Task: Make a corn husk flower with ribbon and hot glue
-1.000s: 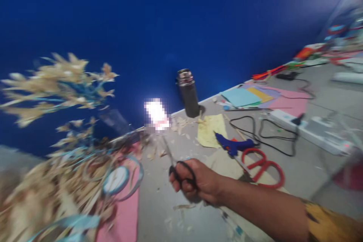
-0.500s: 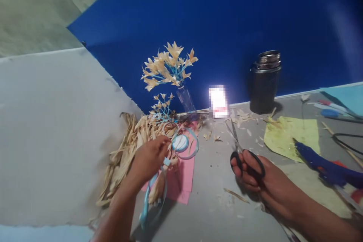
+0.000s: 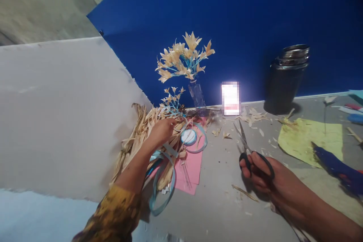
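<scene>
My right hand [image 3: 259, 174] grips a pair of black-handled scissors [image 3: 243, 136], blades slightly apart and pointing away from me above the table. On the left, my left hand [image 3: 161, 134] reaches over a heap of dried husks [image 3: 136, 132]. Its fingers look drawn together at the heap's far side; what they hold, if anything, is hidden. Light blue ribbon [image 3: 159, 210] loops down below that wrist. Beside the fingers, a white disc with a blue rim [image 3: 188, 137] lies on pink paper [image 3: 195, 170], with thin wires lower down.
Husk flowers [image 3: 181, 58] on blue stems stand in a clear bottle [image 3: 197, 96], a smaller spray [image 3: 172, 100] beside it. At the back are a bright blurred-out rectangle [image 3: 231, 98] and a dark flask [image 3: 286, 79]. Yellow paper [image 3: 300, 136] and a blue glue gun [image 3: 337, 166] lie right.
My left hand has moved farther over the husks, and the ribbon below it now hangs in a wider loop. The view has shifted left. My right hand keeps its hold on the scissors.
</scene>
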`<state>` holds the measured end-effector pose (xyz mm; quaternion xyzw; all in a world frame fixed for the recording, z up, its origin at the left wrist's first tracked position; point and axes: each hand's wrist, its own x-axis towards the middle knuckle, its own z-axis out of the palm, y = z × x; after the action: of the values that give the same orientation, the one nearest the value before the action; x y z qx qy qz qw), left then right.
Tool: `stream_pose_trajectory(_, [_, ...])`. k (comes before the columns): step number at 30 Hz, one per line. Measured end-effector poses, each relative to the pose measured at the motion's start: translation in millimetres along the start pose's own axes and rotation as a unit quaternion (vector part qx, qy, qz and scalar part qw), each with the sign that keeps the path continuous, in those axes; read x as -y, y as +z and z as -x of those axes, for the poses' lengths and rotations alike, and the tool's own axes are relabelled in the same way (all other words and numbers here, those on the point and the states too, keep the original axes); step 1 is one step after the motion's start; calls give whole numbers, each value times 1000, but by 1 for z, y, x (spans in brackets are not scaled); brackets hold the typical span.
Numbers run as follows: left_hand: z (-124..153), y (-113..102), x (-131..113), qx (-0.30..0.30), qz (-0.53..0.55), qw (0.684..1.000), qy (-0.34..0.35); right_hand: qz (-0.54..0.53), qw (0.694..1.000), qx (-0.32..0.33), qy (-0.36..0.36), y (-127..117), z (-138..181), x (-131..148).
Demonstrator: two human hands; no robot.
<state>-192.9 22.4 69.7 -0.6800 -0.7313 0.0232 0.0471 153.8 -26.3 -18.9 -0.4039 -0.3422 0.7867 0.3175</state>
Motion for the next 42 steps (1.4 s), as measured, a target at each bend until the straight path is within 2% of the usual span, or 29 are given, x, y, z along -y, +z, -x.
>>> stream_pose_trajectory(5, [-33,36,0,13,-50,998,45,2,1000,-17,4,-4,-2,-3])
stream_pose_trajectory(7, [-36,43,3,10,-58,997,55,10,1000,-20,0,-5,-4,-5])
stream_pose_trajectory(9, [-36,41,7,6,-58,996,70,17,1000,-20,-1,-5,-6,-5])
stream_pose_trajectory(14, [-42,5,26,4,-26,995,97,45,999,-8,-8,-3,-7,-5])
stream_pose_trajectory(20, [-63,-44,50,99,94,984,119,40,999,-20,-2,1,-4,-5])
stream_pose_trajectory(23, [-71,-54,54,124,155,974,112,44,999,-30,4,1,-5,-7])
stream_pose_trajectory(28, [-78,-58,55,159,224,958,77,41,999,-19,-5,-3,-7,-10])
stream_pose_trajectory(32, [-73,-76,46,141,304,940,56,41,999,-15,-1,-4,-9,-12])
stream_pose_trajectory(35, [-54,-89,27,81,397,913,55,121,992,-28,-32,-5,-13,-14])
stream_pose_trajectory(37, [-34,-86,5,35,450,891,55,249,963,-47,-96,-8,-17,-16])
stream_pose_trajectory(39, [-10,-71,-21,-3,504,862,51,394,900,-82,-168,-12,-20,-18])
stream_pose_trajectory(41, [12,-48,-48,-47,633,772,18,499,832,-120,-212,-17,-21,-21])
stream_pose_trajectory(42, [22,-36,-62,-46,670,741,11,536,802,-136,-226,-20,-20,-22])
